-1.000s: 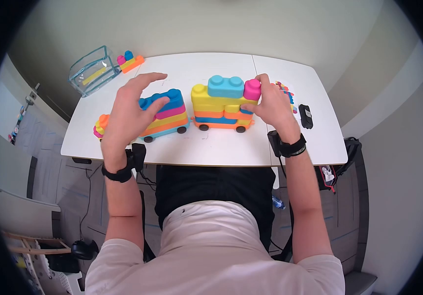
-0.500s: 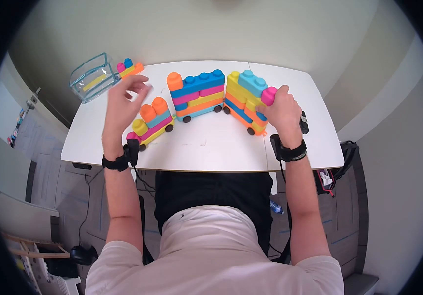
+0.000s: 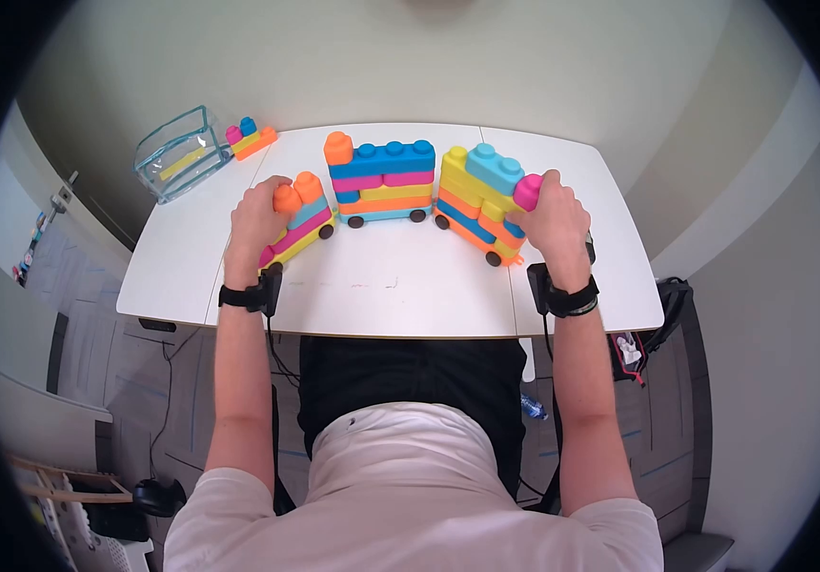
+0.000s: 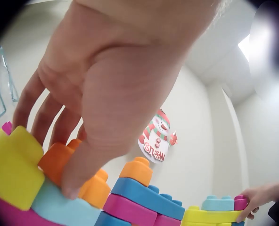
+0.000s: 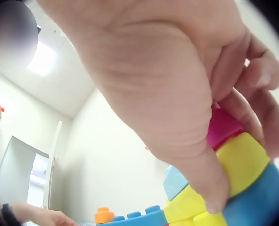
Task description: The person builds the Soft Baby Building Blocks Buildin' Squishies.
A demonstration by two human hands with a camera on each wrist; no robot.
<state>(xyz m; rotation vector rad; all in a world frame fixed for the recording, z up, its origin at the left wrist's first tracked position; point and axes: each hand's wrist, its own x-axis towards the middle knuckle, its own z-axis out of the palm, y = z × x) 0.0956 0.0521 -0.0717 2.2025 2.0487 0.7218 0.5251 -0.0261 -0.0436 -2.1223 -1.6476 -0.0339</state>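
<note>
Three wheeled cars of toy building blocks stand in an arc on the white table [image 3: 400, 310]. My left hand [image 3: 256, 227] grips the small left block car [image 3: 311, 225], thumb [image 4: 83, 172] on the near side by its orange and light blue blocks, fingers over the far side. The right block car [image 3: 462, 199] is held by my right hand [image 3: 562, 229] at its outer end, around the pink block [image 5: 223, 127] and the yellow one below it. Between them stands the middle block car [image 3: 382, 180], with a blue top and one orange block; neither hand touches it.
At the back left sits a clear zip bag [image 3: 176, 157] with blue edges and a yellow piece inside. Beside it lies a small group of blocks [image 3: 253, 143]. A wall [image 3: 410, 67] rises behind the table.
The cars have shifted and swung into an arc, the right one turning nearer me at its outer end. My left hand has come down onto the left car; my right hand keeps its hold.
</note>
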